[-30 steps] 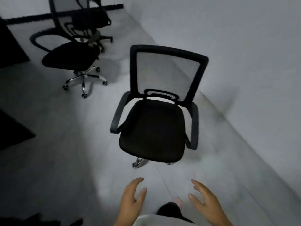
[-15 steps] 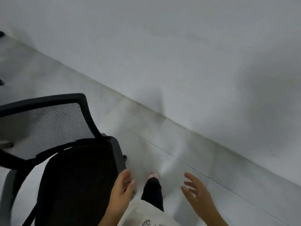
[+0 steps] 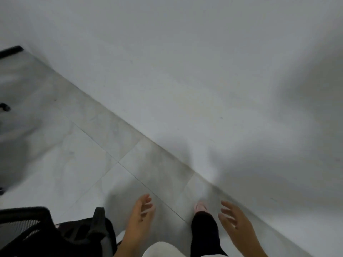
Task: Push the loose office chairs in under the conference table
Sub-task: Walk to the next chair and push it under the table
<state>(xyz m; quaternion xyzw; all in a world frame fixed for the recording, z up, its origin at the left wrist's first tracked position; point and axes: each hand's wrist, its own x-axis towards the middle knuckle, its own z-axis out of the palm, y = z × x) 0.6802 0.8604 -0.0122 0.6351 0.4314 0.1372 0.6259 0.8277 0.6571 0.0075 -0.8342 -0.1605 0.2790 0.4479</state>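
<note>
A black mesh-backed office chair (image 3: 55, 234) shows only partly at the bottom left corner: its backrest frame, one armrest and the seat edge. My left hand (image 3: 141, 214) hovers just right of the chair's armrest, fingers loosely spread, touching nothing. My right hand (image 3: 233, 223) is out to the right over the floor, fingers apart and empty. No conference table is in view.
A plain white wall (image 3: 204, 71) runs diagonally from upper left to lower right, close ahead. Light floor tiles (image 3: 74, 154) lie between it and me. My dark trouser leg and pink shoe (image 3: 200, 207) step forward. A black caster (image 3: 4, 107) peeks in at the left edge.
The view has swung right and past the chair; it slid from the centre to the bottom left corner. Both hands stayed empty and low in front of me.
</note>
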